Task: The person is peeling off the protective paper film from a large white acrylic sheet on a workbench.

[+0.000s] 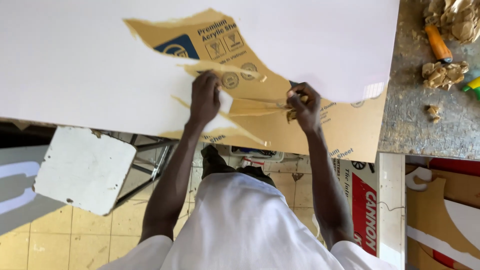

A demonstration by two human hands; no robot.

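left hand (205,97) presses flat and open on the white sheet (75,60). right hand (303,106) pinches a brown paper strip (260,106), mid-peel; pulling further looks to need steady tension.

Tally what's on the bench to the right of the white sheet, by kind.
Crumpled brown paper wads: 3 (large, medium, small)
Orange-handled tool: 1
Yellow-green object, cut off at frame edge: 1
Total: 5
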